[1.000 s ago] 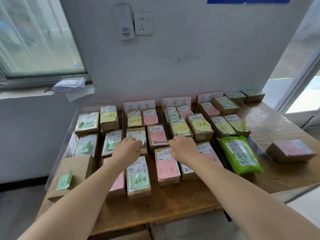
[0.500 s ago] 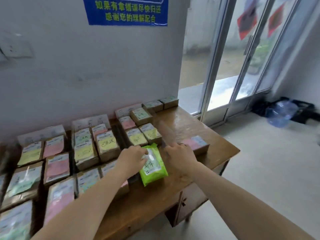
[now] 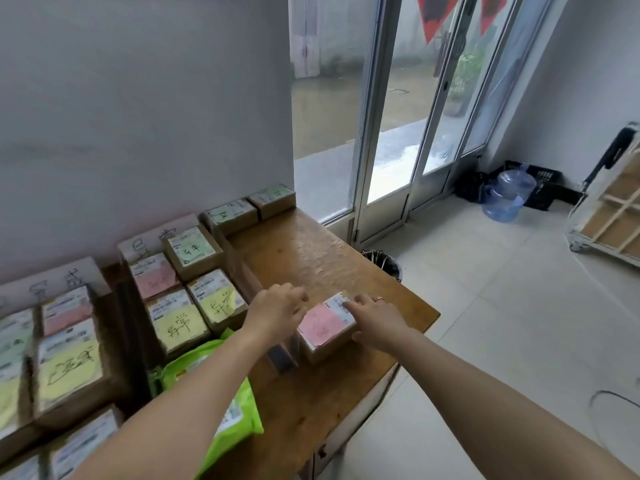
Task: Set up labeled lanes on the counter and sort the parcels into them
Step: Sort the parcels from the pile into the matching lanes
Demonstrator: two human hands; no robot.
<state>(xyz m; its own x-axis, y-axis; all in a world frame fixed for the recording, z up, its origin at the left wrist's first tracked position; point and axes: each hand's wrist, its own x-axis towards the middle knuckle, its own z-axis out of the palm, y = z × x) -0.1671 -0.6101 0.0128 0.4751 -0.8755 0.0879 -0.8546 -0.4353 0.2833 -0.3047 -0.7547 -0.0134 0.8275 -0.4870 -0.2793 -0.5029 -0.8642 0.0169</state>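
A small brown box with a pink note [image 3: 325, 327] lies alone near the right end of the wooden counter [image 3: 311, 251]. My left hand [image 3: 277, 313] rests against its left side, and my right hand [image 3: 375, 322] lies on its right top edge, fingers curled on the label. Left of it, rows of brown parcels carry pink, yellow and green notes, such as a yellow-note box [image 3: 180, 323] and a green-note box [image 3: 192, 251]. A green plastic mailer [image 3: 221, 403] lies under my left forearm. White lane signs [image 3: 152, 239] lean on the wall.
A clear plastic divider [image 3: 280, 355] stands just left of the pink-note box. Beyond the counter's right edge there are a bin [image 3: 382, 263], a blue water jug [image 3: 507, 195], a black crate [image 3: 540, 181] and a trolley [image 3: 609, 216] on the tiled floor. Glass doors stand behind.
The view has swung right. Both hands have left the parcel rows and the green mailer and moved right to the lone pink-note box.
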